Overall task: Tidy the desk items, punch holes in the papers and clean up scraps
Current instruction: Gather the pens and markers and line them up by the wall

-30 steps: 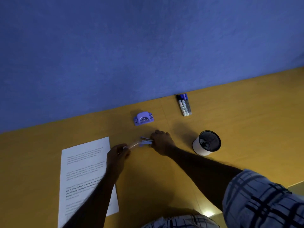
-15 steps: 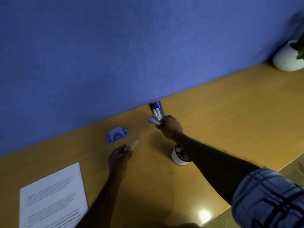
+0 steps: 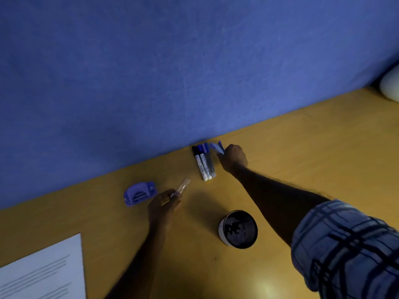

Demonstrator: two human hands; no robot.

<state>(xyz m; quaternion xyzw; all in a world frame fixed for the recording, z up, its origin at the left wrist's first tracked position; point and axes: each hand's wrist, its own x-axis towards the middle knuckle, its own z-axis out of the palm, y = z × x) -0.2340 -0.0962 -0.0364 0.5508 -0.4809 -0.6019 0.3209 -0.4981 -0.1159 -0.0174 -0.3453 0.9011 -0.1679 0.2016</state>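
My right hand [image 3: 234, 157] is far out by the blue wall, closed around a few blue-capped pens [image 3: 218, 147] whose tips stick out to the upper left. Just left of it, three markers [image 3: 204, 164] lie side by side on the wooden desk [image 3: 302, 147]. My left hand [image 3: 164, 205] grips a clear plastic pen or tube [image 3: 183, 186] that points up and to the right. A purple hole punch [image 3: 139, 192] sits left of that hand. Printed paper [image 3: 41, 270] lies at the lower left corner.
A round pen cup [image 3: 238, 228] with a white wall and dark inside stands between my two forearms. A white rounded object [image 3: 389, 87] sits at the far right edge by the wall. The blue wall [image 3: 172, 72] bounds the desk's far side.
My right hand carried the blue pens from mid-desk to just right of the markers by the wall. The left hand kept hold of the clear pen. The view shifted right.
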